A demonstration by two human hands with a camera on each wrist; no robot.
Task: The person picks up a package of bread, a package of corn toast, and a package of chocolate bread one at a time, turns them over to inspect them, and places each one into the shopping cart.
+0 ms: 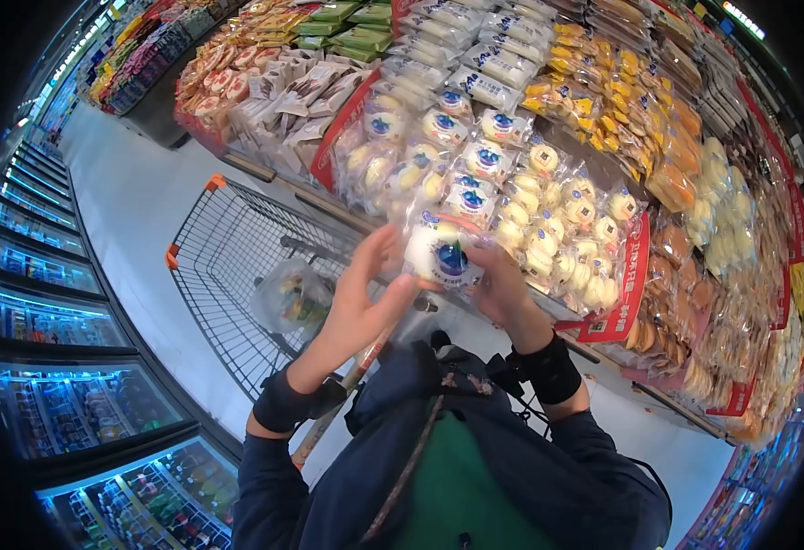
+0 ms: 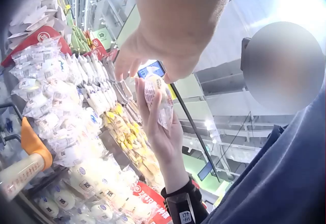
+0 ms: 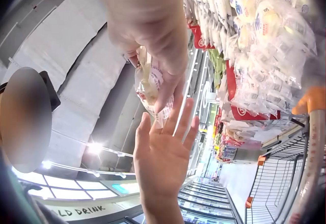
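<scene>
A clear-wrapped round white bun with a blue printed label [image 1: 440, 257] is held up in front of the body. My right hand [image 1: 504, 286] pinches its right side; in the right wrist view the fingers and thumb of that hand [image 3: 153, 35] grip the wrapper [image 3: 149, 84]. My left hand [image 1: 365, 298] is at the left of the bun, fingers extended and thumb apart. Its palm [image 3: 162, 157] shows below the package in the right wrist view, fingertips close to the wrapper; whether they touch is unclear. The left wrist view shows the package back [image 2: 159, 99], with small printing.
A shopping cart [image 1: 237, 266] with a plastic bag [image 1: 294, 298] stands at the left front. Piles of wrapped buns [image 1: 544, 225] fill the display ahead, edged by a red sign [image 1: 626, 298]. Lit refrigerator cases [image 1: 63, 312] line the left side.
</scene>
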